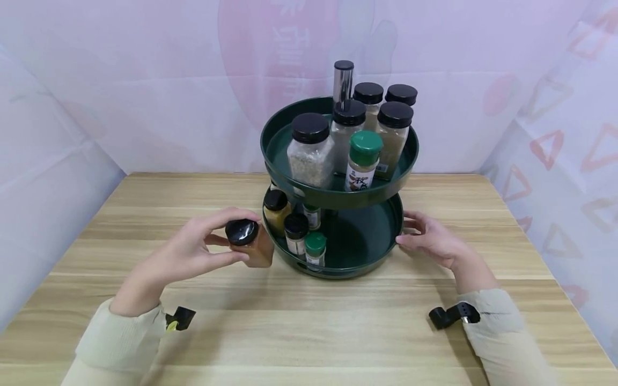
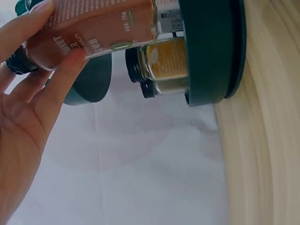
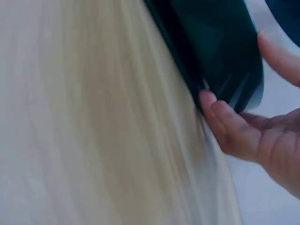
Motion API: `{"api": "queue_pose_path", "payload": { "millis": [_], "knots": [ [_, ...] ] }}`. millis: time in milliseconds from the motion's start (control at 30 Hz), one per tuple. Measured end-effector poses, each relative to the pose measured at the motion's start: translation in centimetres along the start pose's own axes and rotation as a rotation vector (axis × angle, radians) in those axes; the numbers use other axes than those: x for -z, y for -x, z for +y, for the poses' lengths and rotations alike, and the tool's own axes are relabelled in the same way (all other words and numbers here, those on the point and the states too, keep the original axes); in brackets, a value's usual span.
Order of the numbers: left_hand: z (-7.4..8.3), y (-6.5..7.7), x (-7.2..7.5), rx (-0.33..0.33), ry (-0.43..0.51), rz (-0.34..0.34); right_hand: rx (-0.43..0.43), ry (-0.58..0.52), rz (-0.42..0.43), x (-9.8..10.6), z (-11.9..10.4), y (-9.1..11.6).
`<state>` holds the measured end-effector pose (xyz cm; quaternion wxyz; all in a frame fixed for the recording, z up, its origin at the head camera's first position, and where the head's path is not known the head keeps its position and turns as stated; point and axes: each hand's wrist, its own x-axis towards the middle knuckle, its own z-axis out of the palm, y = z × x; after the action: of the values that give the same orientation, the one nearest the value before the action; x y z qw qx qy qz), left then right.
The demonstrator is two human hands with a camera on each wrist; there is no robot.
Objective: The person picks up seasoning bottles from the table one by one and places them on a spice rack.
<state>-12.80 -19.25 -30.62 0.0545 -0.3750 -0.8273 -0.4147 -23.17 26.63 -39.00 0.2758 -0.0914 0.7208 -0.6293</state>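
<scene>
My left hand (image 1: 193, 249) holds a square spice jar (image 1: 260, 249) of reddish-brown powder with a black lid. Thumb and fingers pinch it near the lid, and it tilts beside the left rim of a dark green two-tier rack (image 1: 359, 271). In the left wrist view the jar (image 2: 108, 28) shows printed lettering. On the rack's right side, my right hand (image 1: 429, 238) grips the lower tier. The right wrist view has the thumb at the top of the tier's wall (image 3: 225, 51) and the fingertips by its base.
Several black-lidded jars and a green-capped shaker (image 1: 365, 155) stand on the upper tier around a metal post (image 1: 343, 80). The lower tier's left part holds a yellow jar (image 1: 277, 217), a small black-lidded jar (image 1: 296, 233) and green-capped shakers. The rack stands on a wooden table (image 1: 318, 332).
</scene>
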Motion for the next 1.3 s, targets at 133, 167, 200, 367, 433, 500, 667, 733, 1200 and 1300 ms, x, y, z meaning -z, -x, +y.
{"api": "queue_pose_path", "payload": {
  "millis": [133,167,200,367,433,500,667,733,1200,1300],
  "knots": [
    [0.4,-0.4,0.1,-0.033,0.016,0.007,-0.001,-0.033,0.020,-0.8,0.0,0.0],
    [0.5,-0.5,0.0,-0.040,0.020,0.003,-0.001,-0.048,0.021,-1.0,0.0,0.1],
    [0.6,-0.6,0.0,-0.047,0.027,-0.002,-0.002,-0.063,0.025,-1.1,0.1,0.1],
    [1.1,-1.1,-0.4,-0.062,0.053,-0.021,0.007,-0.156,0.025,-1.6,0.5,0.2],
    [1.2,-1.2,-0.6,-0.068,0.059,-0.022,0.008,-0.191,0.023,-1.7,0.7,0.3],
    [1.2,-1.4,-0.9,-0.075,0.067,-0.025,0.010,-0.229,0.016,-1.8,0.8,0.4],
    [1.3,-2.0,-1.4,-0.085,0.088,-0.045,0.009,-0.294,0.019,-1.9,1.0,0.6],
    [1.4,-2.3,-1.6,-0.089,0.087,-0.053,0.008,-0.300,0.025,-2.0,1.0,0.6],
    [2.5,-4.1,-3.2,-0.056,0.115,-0.118,0.008,-0.288,0.047,-2.1,0.7,0.8],
    [2.6,-4.4,-3.6,-0.062,0.135,-0.137,0.009,-0.291,0.048,-2.0,0.7,0.9]
  ]
}}
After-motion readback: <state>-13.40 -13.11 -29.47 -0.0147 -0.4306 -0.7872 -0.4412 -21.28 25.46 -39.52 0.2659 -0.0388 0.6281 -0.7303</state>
